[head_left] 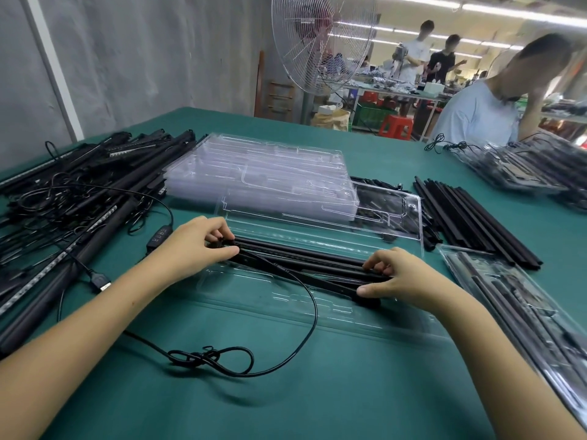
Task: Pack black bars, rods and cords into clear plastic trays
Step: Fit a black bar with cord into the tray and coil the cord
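My table (365, 147) has a green cloth on it and fills most of the frame. A grey wall (143, 58) stands in the upper left, with a white strip (50, 68) running down it. At the top middle is a big fan (320, 42) in a round wire cage. Below it, on the floor, I see a brown sack (333, 119), a green crate (371, 114) and a red stool (395, 125). A person in a light shirt (479, 115) leans at the upper right. Far behind stand a person in white (416, 52) and a person in black (443, 61). Long lights (508, 11) glow on the ceiling.
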